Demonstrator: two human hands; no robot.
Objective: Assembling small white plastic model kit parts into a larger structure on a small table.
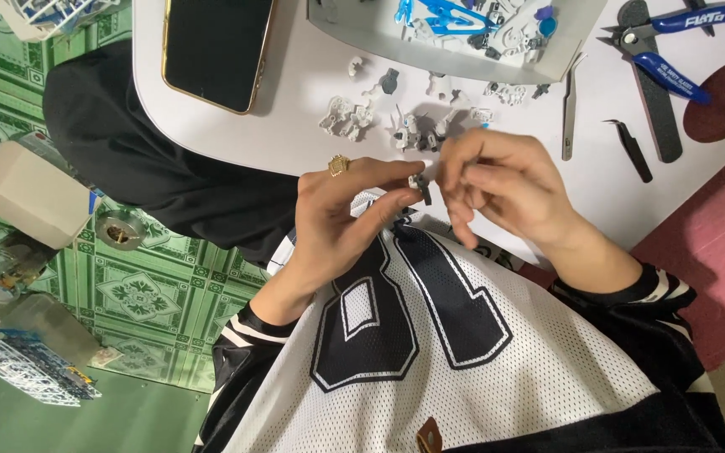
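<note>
left hand (341, 214) pinches a small grey part (421, 190); right hand (497, 184) (at 3 o'clock) curls shut, touching it, above the desk (312, 101).

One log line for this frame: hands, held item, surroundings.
left hand: pinching small grey model part | right hand: fingertips at same part | table: loose model parts, phone, nippers

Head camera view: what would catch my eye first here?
Two bare hands meet mid-frame: the left hand, with a gold ring, pinches a tiny grey model part that the right hand also fingers. Behind lie small white model pieces, a dark phone and blue-handled cutters.
</note>
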